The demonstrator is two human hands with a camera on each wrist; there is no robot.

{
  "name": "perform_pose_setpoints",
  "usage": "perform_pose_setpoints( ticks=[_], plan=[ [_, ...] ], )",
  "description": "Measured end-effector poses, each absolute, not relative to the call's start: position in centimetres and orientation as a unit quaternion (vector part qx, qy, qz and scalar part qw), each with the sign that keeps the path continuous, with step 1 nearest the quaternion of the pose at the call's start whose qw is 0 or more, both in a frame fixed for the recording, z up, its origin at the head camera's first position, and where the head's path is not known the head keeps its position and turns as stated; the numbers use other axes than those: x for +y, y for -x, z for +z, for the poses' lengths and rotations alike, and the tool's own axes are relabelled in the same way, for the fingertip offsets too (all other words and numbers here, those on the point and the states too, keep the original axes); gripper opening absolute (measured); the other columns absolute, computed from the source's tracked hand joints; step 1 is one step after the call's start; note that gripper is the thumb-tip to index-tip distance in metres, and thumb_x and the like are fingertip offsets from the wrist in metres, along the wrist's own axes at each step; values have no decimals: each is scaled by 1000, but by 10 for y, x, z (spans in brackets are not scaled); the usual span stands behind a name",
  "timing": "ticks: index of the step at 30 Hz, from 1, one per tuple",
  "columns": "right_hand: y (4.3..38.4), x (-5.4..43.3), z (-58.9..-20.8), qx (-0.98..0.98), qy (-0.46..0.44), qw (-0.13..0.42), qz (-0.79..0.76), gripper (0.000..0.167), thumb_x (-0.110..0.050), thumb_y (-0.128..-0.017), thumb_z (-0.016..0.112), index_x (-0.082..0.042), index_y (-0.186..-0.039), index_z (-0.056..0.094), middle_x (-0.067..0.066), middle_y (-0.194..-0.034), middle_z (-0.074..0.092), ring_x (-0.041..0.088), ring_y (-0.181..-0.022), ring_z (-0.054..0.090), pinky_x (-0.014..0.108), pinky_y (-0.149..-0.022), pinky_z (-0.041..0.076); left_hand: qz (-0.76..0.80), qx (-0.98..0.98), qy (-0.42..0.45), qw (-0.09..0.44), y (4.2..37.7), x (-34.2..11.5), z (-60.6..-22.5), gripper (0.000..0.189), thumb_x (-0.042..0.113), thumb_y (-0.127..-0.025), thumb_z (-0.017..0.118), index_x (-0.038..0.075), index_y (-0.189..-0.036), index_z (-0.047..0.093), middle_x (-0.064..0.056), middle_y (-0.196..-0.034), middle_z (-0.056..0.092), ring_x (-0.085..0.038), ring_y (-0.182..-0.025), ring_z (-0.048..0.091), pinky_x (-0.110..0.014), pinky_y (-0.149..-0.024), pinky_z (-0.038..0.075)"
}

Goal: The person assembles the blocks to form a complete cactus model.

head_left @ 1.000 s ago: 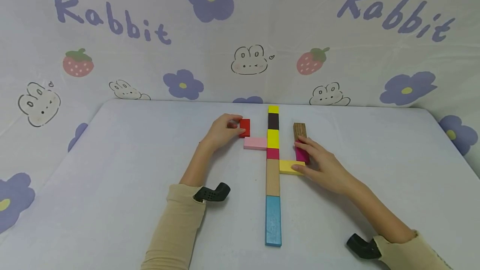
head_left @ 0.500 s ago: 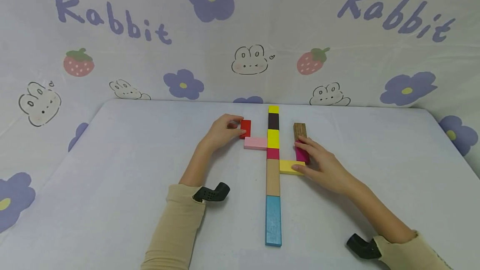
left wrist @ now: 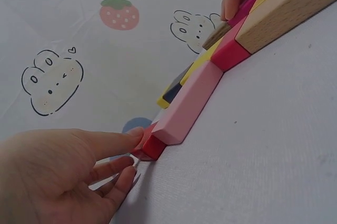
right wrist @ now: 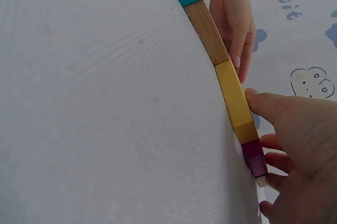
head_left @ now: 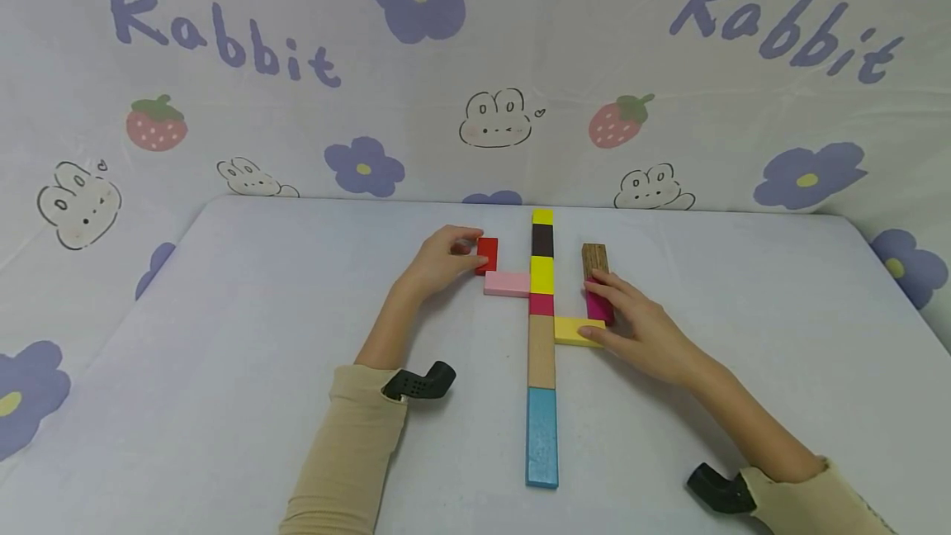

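Observation:
My left hand (head_left: 438,258) is at the left of a small red block (head_left: 487,254), pinching it between thumb and fingers. One end of the red block meets a pink block (head_left: 507,284). My right hand (head_left: 645,329) rests its thumb on the pale yellow block (head_left: 568,330) and its fingertips on the magenta block (head_left: 598,305). Beyond the magenta block a brown wood-grain block (head_left: 594,258) continues the line. In the right wrist view the thumb touches the yellow block's (right wrist: 237,103) side, with the other fingers beside the magenta block (right wrist: 255,158).
A straight row runs down the middle: a bright yellow block (head_left: 542,274), dark block (head_left: 542,240), crimson block (head_left: 541,305), tan block (head_left: 541,352) and long blue block (head_left: 541,437). Pink and pale yellow blocks branch off it. All lie flat on the white tabletop (head_left: 223,403), with a printed cloth behind.
The red block has shifted slightly right and nearer with my left hand, up against the pink block. My right hand stays where it was.

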State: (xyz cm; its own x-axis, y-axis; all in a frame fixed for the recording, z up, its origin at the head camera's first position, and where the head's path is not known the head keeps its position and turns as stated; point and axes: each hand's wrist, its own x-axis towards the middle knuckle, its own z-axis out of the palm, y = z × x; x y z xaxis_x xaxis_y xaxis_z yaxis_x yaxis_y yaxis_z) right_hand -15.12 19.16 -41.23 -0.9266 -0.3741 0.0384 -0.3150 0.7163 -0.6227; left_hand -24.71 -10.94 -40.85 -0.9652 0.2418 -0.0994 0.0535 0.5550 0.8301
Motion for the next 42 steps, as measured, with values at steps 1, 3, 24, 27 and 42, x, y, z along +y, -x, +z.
perform_pose_setpoints(
  ticks=[1, 3, 24, 27, 42],
  plan=[
    [151, 192, -412, 925, 186, 45, -327, 70, -26, -96, 77, 0, -155, 49, 24, -167, 35, 51, -153, 31, 59, -107, 50, 465, 876, -84, 102, 247, -109, -408, 51, 17, -102, 68, 7, -150, 58, -17, -149, 56, -34, -136, 54, -46, -115, 48],
    [151, 192, -412, 925, 186, 45, -327, 70, -26, -96, 77, 0, -155, 49, 24, -167, 35, 51, -153, 31, 59, -107, 50, 467, 875, -83, 101, 248, -109, -407, 51, 17, -102, 69, 8, -150, 58, -16, -149, 56, -34, -136, 54, -47, -115, 48],
    [150, 192, -412, 924, 186, 45, -330, 69, -26, -97, 76, 0, -155, 49, 24, -167, 35, 51, -154, 30, 59, -109, 48, 471, 875, -89, 73, 251, -125, -396, 52, 20, -103, 67, 9, -152, 56, -15, -150, 57, -34, -131, 57, -46, -109, 52],
    [150, 193, -411, 925, 187, 44, -328, 69, -27, -97, 76, 0, -155, 49, 24, -167, 35, 51, -154, 31, 60, -110, 47, 474, 874, -86, 65, 251, -129, -395, 51, 20, -104, 67, 10, -152, 56, -15, -149, 57, -35, -131, 57, -47, -108, 53],
    [151, 195, -414, 925, 190, 41, -327, 69, -27, -97, 76, 0, -155, 49, 24, -167, 35, 50, -154, 31, 60, -111, 46, 463, 882, -85, 14, 237, -155, -383, 53, 19, -104, 67, 8, -154, 53, -18, -144, 59, -37, -129, 59, -49, -108, 54]
  ],
)
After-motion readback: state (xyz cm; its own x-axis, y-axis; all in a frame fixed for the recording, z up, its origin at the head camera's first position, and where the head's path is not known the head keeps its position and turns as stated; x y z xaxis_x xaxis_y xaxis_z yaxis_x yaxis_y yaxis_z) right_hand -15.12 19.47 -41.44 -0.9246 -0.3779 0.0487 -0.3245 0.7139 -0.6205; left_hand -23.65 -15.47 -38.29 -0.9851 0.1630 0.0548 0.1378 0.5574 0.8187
